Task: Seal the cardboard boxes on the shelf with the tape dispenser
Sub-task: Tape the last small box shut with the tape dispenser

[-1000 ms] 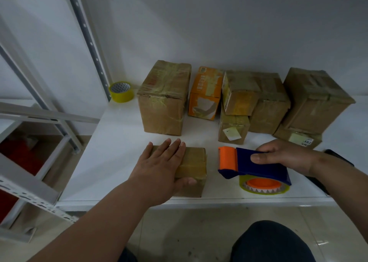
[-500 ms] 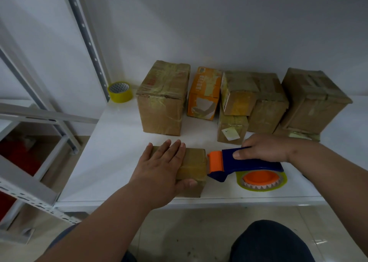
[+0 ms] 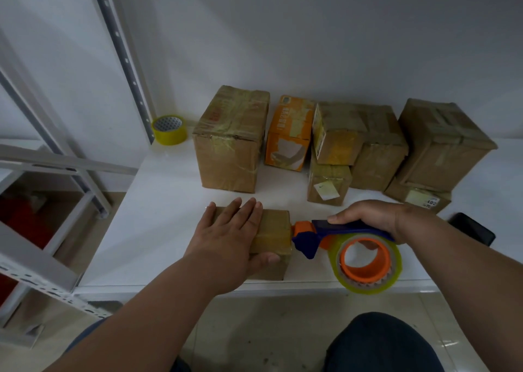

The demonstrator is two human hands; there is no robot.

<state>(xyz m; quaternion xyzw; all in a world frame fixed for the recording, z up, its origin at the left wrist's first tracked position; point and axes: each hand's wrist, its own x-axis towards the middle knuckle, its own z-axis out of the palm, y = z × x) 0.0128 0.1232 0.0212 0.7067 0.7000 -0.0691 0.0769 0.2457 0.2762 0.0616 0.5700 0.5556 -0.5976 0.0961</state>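
Note:
A small flat cardboard box [image 3: 276,230] lies near the front edge of the white shelf [image 3: 158,207]. My left hand [image 3: 229,236] lies flat on its top, fingers straight, thumb against its front side. My right hand [image 3: 368,219] grips the blue handle of the tape dispenser [image 3: 348,244], which carries an orange core and a clear yellowish roll. The dispenser's orange roller touches the box's right end. Several taped cardboard boxes [image 3: 230,142] stand in a row at the back.
A yellow tape roll [image 3: 169,129] sits at the back left by the perforated upright post [image 3: 124,57]. An orange carton [image 3: 288,134] stands among the boxes. A black phone [image 3: 471,228] lies at the right. Grey shelf beams run at the left.
My right hand has brought the dispenser leftward until its roller meets the box's right end, and tilted it so the roll faces me. My left hand has stayed on the box.

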